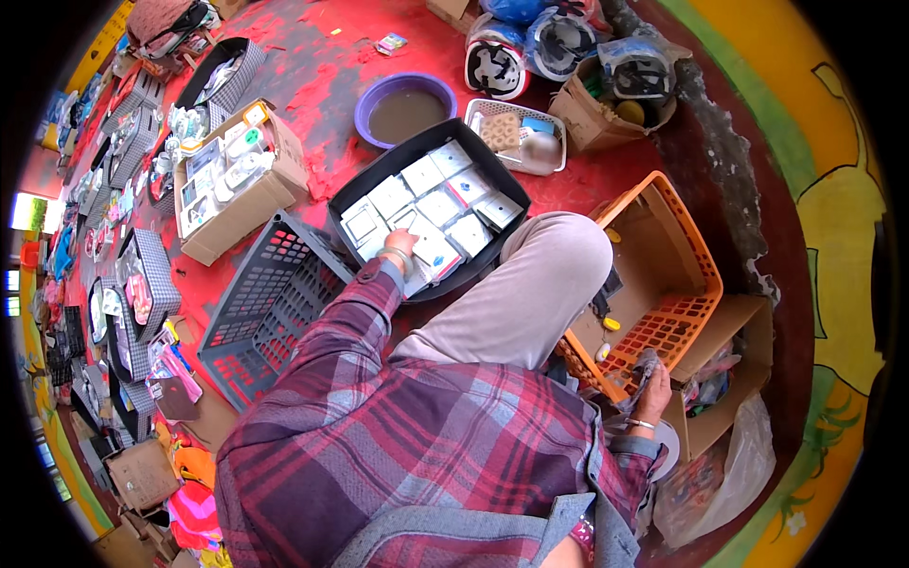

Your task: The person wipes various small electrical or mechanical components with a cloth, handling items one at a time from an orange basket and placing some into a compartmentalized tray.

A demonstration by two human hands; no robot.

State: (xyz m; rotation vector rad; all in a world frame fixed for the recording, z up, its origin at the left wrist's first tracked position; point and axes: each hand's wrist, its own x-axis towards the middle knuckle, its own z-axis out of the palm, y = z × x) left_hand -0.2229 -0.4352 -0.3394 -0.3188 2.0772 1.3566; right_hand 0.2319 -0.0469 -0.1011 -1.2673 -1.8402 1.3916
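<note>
My left hand reaches into a black bin filled with small flat white boxes. Its fingers are closed at the edge of one white box, which sits tilted among the others near the bin's front. Over on the right, my right hand is closed around a crumpled grey cloth, beside the lower rim of an orange plastic basket. The basket lies tilted, and a few small items, some yellow, show in it.
A grey plastic crate leans left of the bin. Beyond are a carton of packaged goods, a purple basin of murky water, a white basket and bagged helmets. An open carton stands right, near the painted wall.
</note>
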